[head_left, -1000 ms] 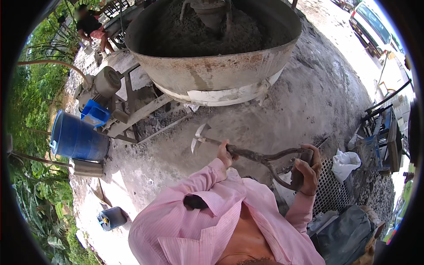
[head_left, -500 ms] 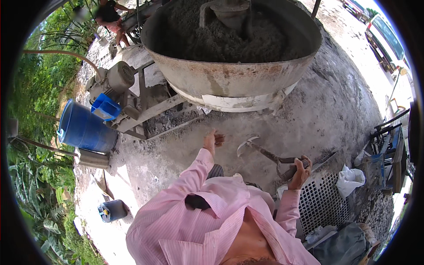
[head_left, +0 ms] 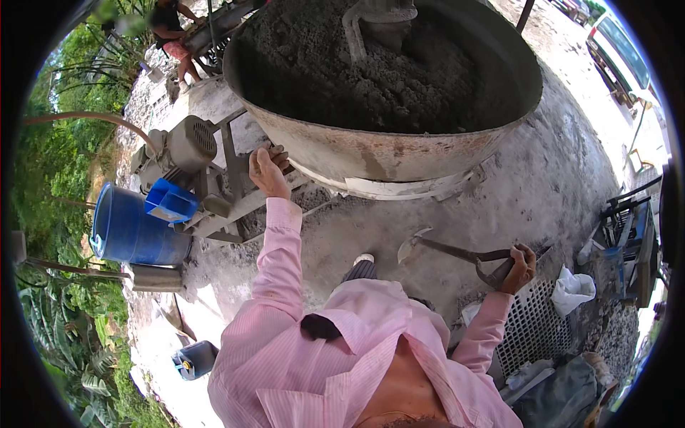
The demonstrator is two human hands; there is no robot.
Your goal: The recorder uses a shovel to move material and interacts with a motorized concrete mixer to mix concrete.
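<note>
My left hand (head_left: 269, 171) is raised beside the lower left rim of a large round mixer pan (head_left: 399, 153), over its metal frame (head_left: 246, 189). Its fingers are curled, and whether they grip anything does not show. Grey, crumbly mix (head_left: 307, 60) fills the pan around a central metal part with an arm (head_left: 382, 21). Out to the right, my right hand (head_left: 521, 269) is wrapped round the grip of a shovel (head_left: 457, 250). The shovel slants away to the left, its pale, worn blade low near the ground in front of me.
Left of the pan stand a motor (head_left: 193, 143), a blue jug (head_left: 171, 201) and a blue barrel (head_left: 132, 228). A dark jerrycan (head_left: 196, 359) sits lower left. To the right are a perforated crate (head_left: 535, 324) and a white bag (head_left: 573, 291). Another person (head_left: 175, 36) stands at the far left.
My left hand has moved forward and left, up to the pan's side. My right hand has shifted right and slightly forward with the shovel. One foot now shows in front of me.
</note>
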